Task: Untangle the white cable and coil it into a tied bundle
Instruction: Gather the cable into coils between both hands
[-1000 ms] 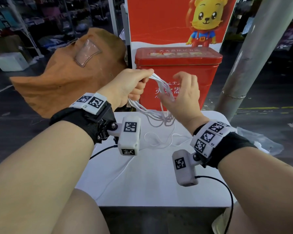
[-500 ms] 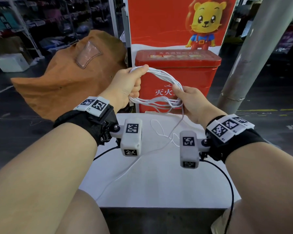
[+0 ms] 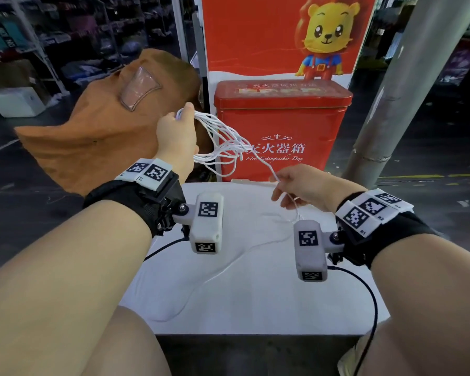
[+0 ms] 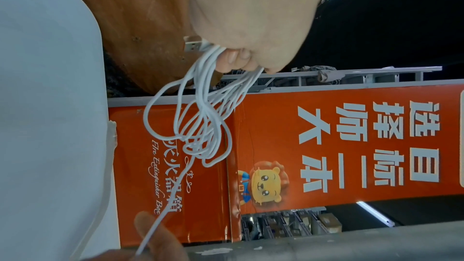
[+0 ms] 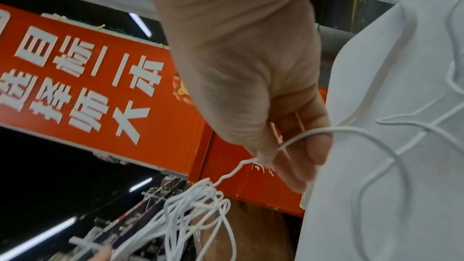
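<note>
Left hand [image 3: 175, 134] grips the looped white cable [image 3: 223, 143] aloft; right hand [image 3: 303, 185] pinches its trailing strand above the white table [image 3: 255, 308].

Bare white table [image 3: 255, 299] below; red box [image 3: 282, 131], brown bag [image 3: 92, 142] close behind.

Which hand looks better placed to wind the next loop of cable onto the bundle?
Right, probably. The right hand pinches the single free strand of cable, while the left hand grips the gathered loops.
</note>
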Action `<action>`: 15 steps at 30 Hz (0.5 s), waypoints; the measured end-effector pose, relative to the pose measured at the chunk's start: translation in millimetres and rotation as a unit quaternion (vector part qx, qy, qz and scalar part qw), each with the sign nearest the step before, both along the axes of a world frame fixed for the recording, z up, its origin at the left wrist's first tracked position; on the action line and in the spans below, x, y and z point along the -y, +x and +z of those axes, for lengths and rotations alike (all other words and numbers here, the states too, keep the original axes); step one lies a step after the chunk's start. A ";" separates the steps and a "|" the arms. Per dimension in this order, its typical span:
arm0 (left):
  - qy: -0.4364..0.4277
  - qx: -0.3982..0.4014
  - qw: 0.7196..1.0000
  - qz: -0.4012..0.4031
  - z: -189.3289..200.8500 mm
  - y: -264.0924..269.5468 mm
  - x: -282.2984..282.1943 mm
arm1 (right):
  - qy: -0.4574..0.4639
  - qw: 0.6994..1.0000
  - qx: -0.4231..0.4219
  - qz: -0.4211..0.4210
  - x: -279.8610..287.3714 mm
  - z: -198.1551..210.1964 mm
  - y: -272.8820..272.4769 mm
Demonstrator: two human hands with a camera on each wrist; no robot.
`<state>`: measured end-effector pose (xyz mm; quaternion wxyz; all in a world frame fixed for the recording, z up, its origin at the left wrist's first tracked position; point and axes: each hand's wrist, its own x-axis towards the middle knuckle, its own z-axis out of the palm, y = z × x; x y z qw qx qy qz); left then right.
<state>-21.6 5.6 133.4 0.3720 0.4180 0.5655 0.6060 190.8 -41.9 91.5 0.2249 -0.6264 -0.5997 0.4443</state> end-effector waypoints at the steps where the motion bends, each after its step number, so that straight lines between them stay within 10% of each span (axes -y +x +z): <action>1: 0.001 0.006 1.000 -0.015 -0.9 1.5 0.1 | -0.003 1.000 0.023 0.011 0.9 -1.0 -1.5; 15: -0.052 0.051 0.988 -0.136 -4.3 22.0 6.5 | 0.174 0.954 0.177 0.170 0.4 9.2 -23.7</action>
